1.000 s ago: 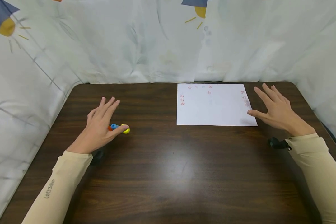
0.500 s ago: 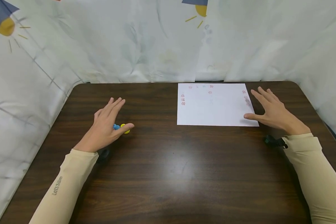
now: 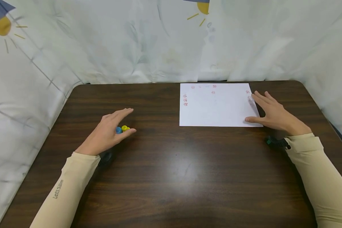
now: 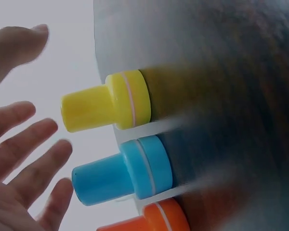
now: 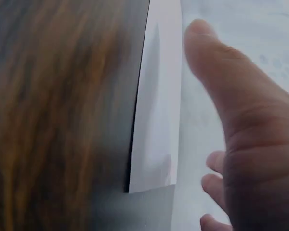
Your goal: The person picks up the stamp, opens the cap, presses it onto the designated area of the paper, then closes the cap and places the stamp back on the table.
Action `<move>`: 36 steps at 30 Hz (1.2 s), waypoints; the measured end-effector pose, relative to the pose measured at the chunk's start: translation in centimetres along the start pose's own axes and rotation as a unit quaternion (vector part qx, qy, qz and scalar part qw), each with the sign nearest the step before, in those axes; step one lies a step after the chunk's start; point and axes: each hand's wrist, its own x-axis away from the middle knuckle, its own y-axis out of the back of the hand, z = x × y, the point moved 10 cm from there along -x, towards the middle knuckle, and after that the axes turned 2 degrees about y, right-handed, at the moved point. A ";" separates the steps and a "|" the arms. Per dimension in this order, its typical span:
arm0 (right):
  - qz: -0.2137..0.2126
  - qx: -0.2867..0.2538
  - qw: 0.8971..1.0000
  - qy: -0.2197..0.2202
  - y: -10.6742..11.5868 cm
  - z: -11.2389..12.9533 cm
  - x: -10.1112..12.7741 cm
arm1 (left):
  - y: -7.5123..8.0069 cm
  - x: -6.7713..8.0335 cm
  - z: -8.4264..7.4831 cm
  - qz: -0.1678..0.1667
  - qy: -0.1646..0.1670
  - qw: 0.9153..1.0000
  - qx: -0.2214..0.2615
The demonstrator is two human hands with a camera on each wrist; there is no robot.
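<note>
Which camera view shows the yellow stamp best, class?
The left wrist view: the yellow stamp fills the frame, knob and wide base plain, beside a blue stamp. The head view shows only a small yellow spot partly behind the left hand. The right wrist view misses it, showing paper.

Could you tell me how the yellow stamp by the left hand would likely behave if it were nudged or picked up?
The yellow stamp stands on a base wider than its stubby handle, so it probably resists tipping. Once toppled, its round body would likely roll. It looks like smooth moulded plastic, so probably light, stiff and slightly slippery for the left hand.
</note>
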 end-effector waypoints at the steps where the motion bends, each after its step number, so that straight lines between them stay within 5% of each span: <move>1: 0.007 0.003 1.000 -0.001 -0.2 0.0 0.0 | -0.1 0.0 0.0 0.004 -0.002 1.000 0.001; 14: 0.040 -0.022 0.999 0.015 -1.6 1.0 -0.3 | -1.4 0.7 0.6 0.029 -0.018 0.999 -0.015; 36: 0.041 -0.001 0.999 0.005 -1.1 1.2 0.0 | -0.4 0.4 1.9 0.037 0.001 0.999 -0.003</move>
